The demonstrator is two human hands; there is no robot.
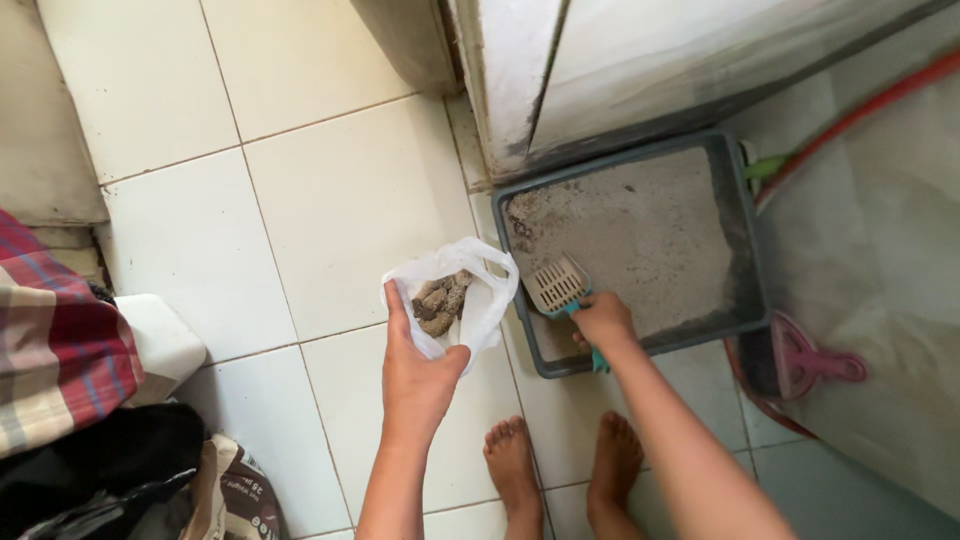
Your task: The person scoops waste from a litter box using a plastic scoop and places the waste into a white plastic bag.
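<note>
Scoop: gripped in the right hand, head resting on the grey litter.
Bag: pinched open by the left hand, clumps inside, just beside the tray.
Tray: on white tiles, against a wall.

Beside the one grey litter tray: one slotted scoop, one white plastic bag, two hands, left hand and right hand, two bare feet, one pink brush
</note>
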